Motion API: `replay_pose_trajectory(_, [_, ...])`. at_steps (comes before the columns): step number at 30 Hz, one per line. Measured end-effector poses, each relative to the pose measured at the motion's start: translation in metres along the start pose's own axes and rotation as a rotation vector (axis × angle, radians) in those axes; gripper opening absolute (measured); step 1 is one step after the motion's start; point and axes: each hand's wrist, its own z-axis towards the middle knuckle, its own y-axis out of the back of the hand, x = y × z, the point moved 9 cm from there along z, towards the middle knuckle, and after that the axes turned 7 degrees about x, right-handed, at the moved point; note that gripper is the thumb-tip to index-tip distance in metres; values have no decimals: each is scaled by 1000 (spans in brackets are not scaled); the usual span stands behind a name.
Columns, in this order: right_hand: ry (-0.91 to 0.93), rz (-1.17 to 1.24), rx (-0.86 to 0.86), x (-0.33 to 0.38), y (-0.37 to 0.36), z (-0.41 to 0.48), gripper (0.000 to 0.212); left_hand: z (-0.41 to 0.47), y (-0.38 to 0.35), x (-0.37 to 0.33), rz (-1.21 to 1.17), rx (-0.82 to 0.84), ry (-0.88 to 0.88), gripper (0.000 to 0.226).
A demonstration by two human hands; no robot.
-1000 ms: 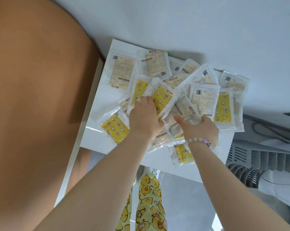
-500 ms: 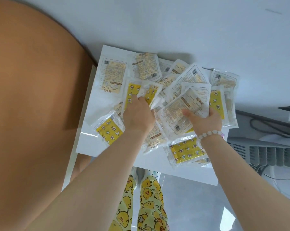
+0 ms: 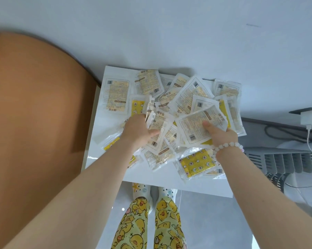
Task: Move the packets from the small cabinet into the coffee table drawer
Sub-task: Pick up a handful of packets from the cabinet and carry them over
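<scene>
Our right hand (image 3: 221, 136) pinches one packet (image 3: 193, 128). The thumb presses on its printed back, the fingers are hidden underneath, and the packet stands tilted above the heap. Our left hand (image 3: 138, 130) grips a bunch (image 3: 156, 123) of several packets, with the fingers curled over their far edges and the thumb lying across the nearest one. Both hands sit in the middle of the heap, close together but apart.

The other packets (image 3: 185, 97) lie loosely overlapped on the white top of the cabinet (image 3: 97, 160). Most show the printed back and a few show the yellow face. One yellow packet (image 3: 196, 163) lies near the front edge, just under our right wrist. Another, the corner packet (image 3: 115, 96), lies flat at the far left corner.

A bead bracelet (image 3: 228, 146) circles our right wrist. A brown curved surface (image 3: 35, 123) stands beside the cabinet on the left. On the right are a white charger (image 3: 309, 118) with its cable and a grey slatted appliance (image 3: 284, 159). Below the front edge we see duck-print trousers (image 3: 133, 223) and shoes (image 3: 142, 190).
</scene>
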Motion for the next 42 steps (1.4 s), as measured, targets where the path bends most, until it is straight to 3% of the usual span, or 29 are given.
replay_pose_trajectory(7, [2,82,9,12,16,-35,63,-21,-3,-21,-15,4,-60,18])
replay_pose_trajectory(13, [41,186,74,42,52,-87,40,-74,30,-80,-97,26,-138,19])
replay_pose_trajectory(16, [47,236,109,49,84,-118,40,-111,55,-118,-148,43,-194,15])
replay_pose_trajectory(19, [41,341,86,43,127,-147,54,-146,84,-160,-224,15,-240,9])
replay_pose_trajectory(24, [109,563,10,27,198,-141,110,-193,99,-221,-519,67,-274,9])
replay_pose_trajectory(25, [135,607,-4,35,209,-151,113,-201,99,-232,-540,79,-292,9])
replay_pose_trajectory(26, [151,639,-26,44,220,-161,105,-208,98,-243,-552,94,-315,9])
replay_pose_trajectory(28, [199,663,-74,67,231,-207,68,-223,95,-265,-550,137,-370,11])
replay_pose_trajectory(32, [249,784,-132,68,243,-258,44,-250,85,-301,-499,253,-457,15])
replay_pose_trajectory(42, [213,903,-302,-35,278,-310,66,-314,-4,-347,-224,563,-622,11])
